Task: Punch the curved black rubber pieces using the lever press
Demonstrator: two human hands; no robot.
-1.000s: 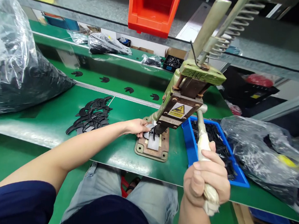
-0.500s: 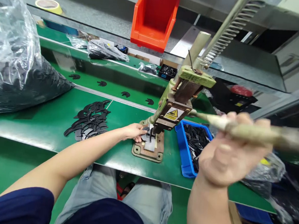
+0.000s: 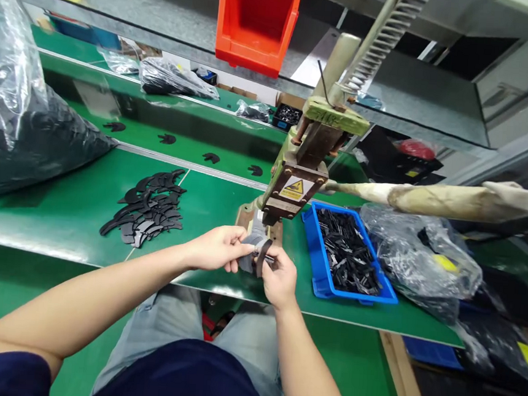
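Presently, lower centre of frame: dark part (image 3: 246, 262) held between both hands, just below press head (image 3: 287, 194). Left hand (image 3: 219, 248): thumb and fingers nearly closed, pinching its left edge. Right hand (image 3: 280, 277): fingertips drawn together on curved strip (image 3: 264, 257) at its right side. Judgement: steady with left, ease strip with small right-finger moves, avoid bending; keep fingertips clear of head; lever (image 3: 444, 199), right of frame, unheld
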